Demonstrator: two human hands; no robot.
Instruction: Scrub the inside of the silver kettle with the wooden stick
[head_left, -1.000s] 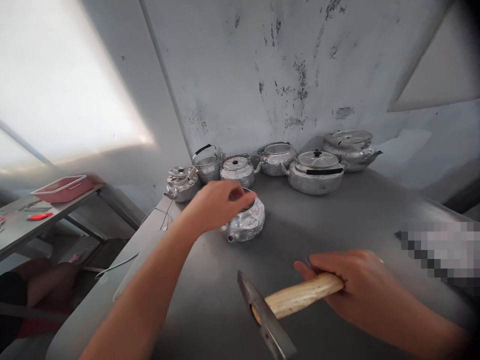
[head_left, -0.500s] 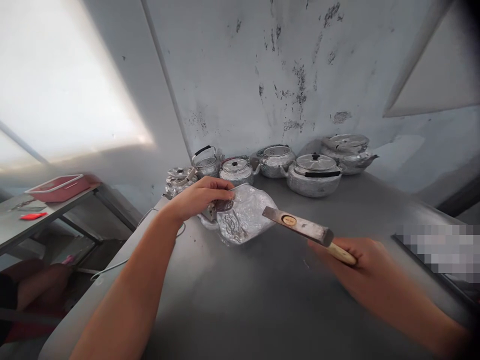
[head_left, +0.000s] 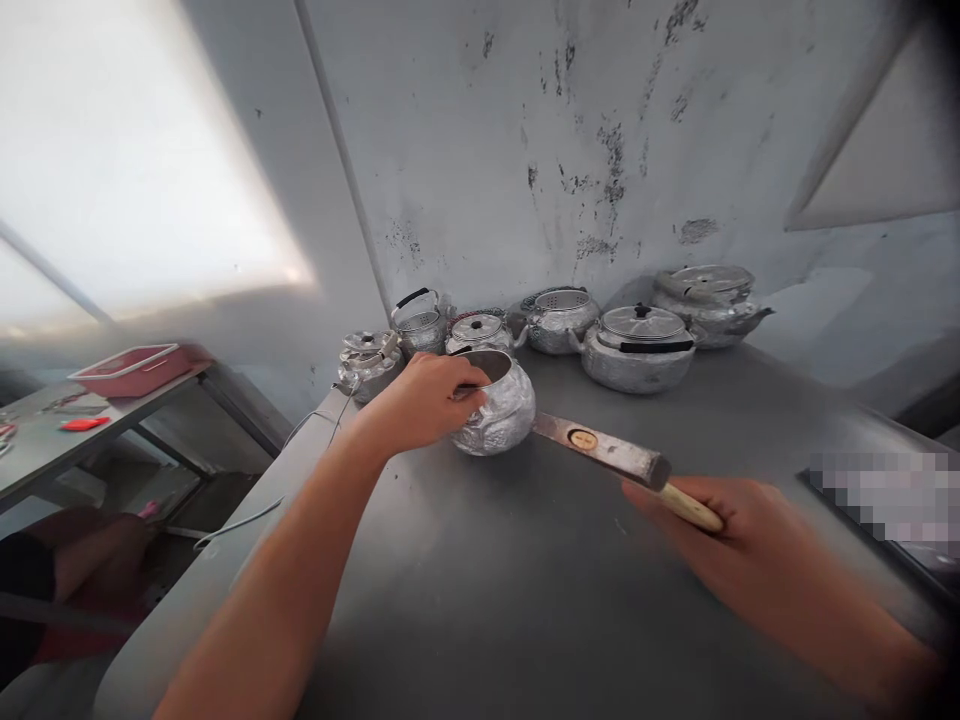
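My left hand (head_left: 442,400) grips the rim of a silver embossed kettle (head_left: 501,415), thumb outside and fingers over the opening. The kettle has no lid on and its mouth faces up; its spout is hidden from here. In my right hand (head_left: 720,520) is a hammer (head_left: 615,456) with a pale wooden handle, my fingers wrapped round it. The hammer's steel head points left, its thin end close to the kettle's right side; I cannot tell whether they touch.
Several silver kettles, one with a black-knobbed lid (head_left: 637,350), line the back of the grey table (head_left: 480,600). A cable (head_left: 247,522) lies along the left edge. On a side table stands a pink basket (head_left: 131,372). Below it, a person's legs (head_left: 90,560) show.
The kettle has turned from lying tilted, with its embossed base side showing, to upright with its mouth up. The hammer has barely moved beside it.
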